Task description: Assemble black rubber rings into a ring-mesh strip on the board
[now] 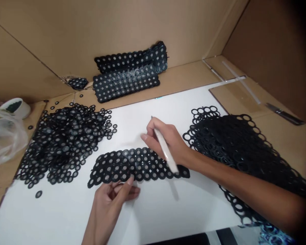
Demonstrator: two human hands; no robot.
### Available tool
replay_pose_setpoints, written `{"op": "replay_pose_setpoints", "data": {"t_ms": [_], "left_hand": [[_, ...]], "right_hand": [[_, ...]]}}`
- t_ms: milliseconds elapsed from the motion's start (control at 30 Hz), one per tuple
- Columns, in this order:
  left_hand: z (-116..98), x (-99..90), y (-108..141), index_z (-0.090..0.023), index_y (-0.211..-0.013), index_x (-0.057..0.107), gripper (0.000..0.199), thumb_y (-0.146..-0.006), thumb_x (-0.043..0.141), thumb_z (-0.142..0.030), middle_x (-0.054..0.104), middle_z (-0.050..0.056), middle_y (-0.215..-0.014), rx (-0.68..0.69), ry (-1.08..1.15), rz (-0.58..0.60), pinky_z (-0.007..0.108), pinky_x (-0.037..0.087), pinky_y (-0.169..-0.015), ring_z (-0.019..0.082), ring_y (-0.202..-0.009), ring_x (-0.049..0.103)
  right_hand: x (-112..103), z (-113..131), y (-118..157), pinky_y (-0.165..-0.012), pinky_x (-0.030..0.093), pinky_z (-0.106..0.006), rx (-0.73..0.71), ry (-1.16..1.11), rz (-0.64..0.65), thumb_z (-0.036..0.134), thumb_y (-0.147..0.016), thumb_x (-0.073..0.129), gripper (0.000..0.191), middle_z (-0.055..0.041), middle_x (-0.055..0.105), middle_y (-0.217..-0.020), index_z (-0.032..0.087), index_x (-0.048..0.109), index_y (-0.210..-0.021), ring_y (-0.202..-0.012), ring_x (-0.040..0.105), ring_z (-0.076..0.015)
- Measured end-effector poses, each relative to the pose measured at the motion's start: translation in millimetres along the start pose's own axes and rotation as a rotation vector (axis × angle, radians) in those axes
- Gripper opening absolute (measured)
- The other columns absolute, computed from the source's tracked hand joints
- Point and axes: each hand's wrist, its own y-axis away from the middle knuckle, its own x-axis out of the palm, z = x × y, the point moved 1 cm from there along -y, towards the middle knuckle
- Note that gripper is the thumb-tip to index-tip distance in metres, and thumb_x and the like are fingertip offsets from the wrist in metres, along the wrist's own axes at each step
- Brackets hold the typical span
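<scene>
A strip of joined black rings with grey discs in them lies across the white board in front of me. My left hand is at its front edge, thumb on the rim and fingers curled beside or under it. Above the strip's right half, my right hand grips a white pen-like tool whose thin dark tip points away from me. The tool's tip is clear of the strip. To the left lies a heap of loose small black rings. A thick stack of black open-ring sheets lies at right, partly behind my right forearm.
Two strips of disc-filled rings rest by the cardboard wall. On the left stand a white cup and a clear plastic bag. A dark-handled knife lies far right. One loose ring sits apart on the white board.
</scene>
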Motion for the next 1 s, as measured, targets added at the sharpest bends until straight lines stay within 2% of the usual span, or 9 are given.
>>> {"op": "replay_pose_setpoints", "data": {"t_ms": [167, 267, 367, 533, 633, 700, 767, 867, 1000], "left_hand": [[-1.0, 7.2, -2.3, -0.016, -0.08, 0.078, 0.058, -0.079, 0.085, -0.074, 0.083, 0.015, -0.079, -0.04, -0.031, -0.077, 0.045, 0.072, -0.078, 0.036, -0.076, 0.083], [-2.4, 8.4, -2.4, -0.016, -0.08, 0.077, 0.06, -0.075, 0.086, -0.075, 0.082, 0.015, -0.075, -0.075, -0.027, -0.098, 0.044, 0.072, -0.074, 0.036, -0.073, 0.083], [-4.4, 7.3, -4.3, -0.017, -0.078, 0.075, 0.058, -0.071, 0.09, -0.073, 0.081, 0.014, -0.073, -0.083, -0.022, -0.115, 0.043, 0.072, -0.07, 0.035, -0.069, 0.082], [-10.9, 4.2, -2.9, -0.019, -0.078, 0.074, 0.054, -0.076, 0.087, -0.072, 0.079, 0.01, -0.068, -0.023, -0.046, -0.158, 0.042, 0.072, -0.066, 0.032, -0.067, 0.08], [-17.1, 2.8, 3.3, -0.019, -0.085, 0.077, 0.048, -0.083, 0.085, -0.067, 0.079, 0.008, -0.07, 0.007, -0.107, -0.156, 0.04, 0.072, -0.07, 0.029, -0.069, 0.079], [-21.4, 2.1, 7.3, -0.019, -0.086, 0.078, 0.046, -0.084, 0.084, -0.064, 0.079, 0.007, -0.07, 0.017, -0.13, -0.18, 0.037, 0.071, -0.07, 0.027, -0.069, 0.079], [-24.7, 1.5, 10.0, -0.018, -0.084, 0.077, 0.046, -0.082, 0.086, -0.063, 0.079, 0.006, -0.07, 0.017, -0.123, -0.229, 0.035, 0.071, -0.068, 0.026, -0.069, 0.078], [-26.3, 1.0, 11.2, -0.016, -0.082, 0.076, 0.049, -0.081, 0.087, -0.063, 0.078, 0.007, -0.069, 0.021, -0.087, -0.307, 0.032, 0.07, -0.065, 0.025, -0.067, 0.077], [-24.4, 1.2, 10.2, -0.014, -0.078, 0.075, 0.047, -0.081, 0.087, -0.06, 0.076, 0.006, -0.065, 0.063, -0.075, -0.314, 0.031, 0.069, -0.061, 0.023, -0.061, 0.075]], "right_hand": [[3.3, 14.1, 14.5, -0.061, 0.039, -0.029, 0.12, -0.186, 0.229, 0.046, -0.117, 0.036, 0.037, 0.0061, 0.054, -0.063, 0.024, 0.061, -0.101, -0.058, 0.052, -0.014], [8.1, 16.6, 22.1, -0.064, 0.039, -0.029, 0.119, -0.153, 0.324, 0.041, -0.118, 0.034, 0.035, 0.0041, 0.06, -0.073, 0.025, 0.065, -0.119, -0.065, 0.055, -0.0145], [15.8, 16.0, 27.4, -0.066, 0.042, -0.028, 0.156, -0.205, 0.306, 0.04, -0.116, 0.043, 0.027, 0.0014, 0.065, -0.086, 0.024, 0.064, -0.117, -0.072, 0.057, -0.0145], [31.2, 10.8, 35.8, -0.058, 0.042, -0.025, 0.358, -0.527, 0.264, 0.055, -0.113, 0.05, 0.038, 0.0012, 0.063, -0.08, 0.022, 0.065, -0.1, -0.067, 0.055, -0.013], [33.7, 11.0, 39.8, -0.061, 0.045, -0.026, 0.354, -0.558, 0.289, 0.038, -0.11, 0.053, 0.027, -0.0008, 0.069, -0.08, 0.021, 0.067, -0.094, -0.069, 0.059, -0.0143], [32.5, 12.8, 41.2, -0.062, 0.046, -0.027, 0.33, -0.532, 0.326, 0.024, -0.102, 0.054, 0.017, -0.0014, 0.071, -0.082, 0.022, 0.068, -0.092, -0.07, 0.061, -0.0157], [30.4, 15.1, 41.3, -0.064, 0.047, -0.028, 0.308, -0.481, 0.354, 0.015, -0.093, 0.056, 0.016, -0.0013, 0.073, -0.083, 0.022, 0.07, -0.092, -0.072, 0.063, -0.0166], [28.6, 18.3, 39.8, -0.062, 0.045, -0.026, 0.32, -0.405, 0.419, 0.01, -0.088, 0.058, 0.018, -0.0005, 0.071, -0.081, 0.021, 0.072, -0.093, -0.07, 0.062, -0.0157], [29.6, 20.9, 39.7, -0.054, 0.038, -0.023, 0.359, -0.364, 0.483, 0.013, -0.088, 0.062, 0.015, 0.003, 0.065, -0.073, 0.021, 0.071, -0.095, -0.061, 0.055, -0.0122]]}}
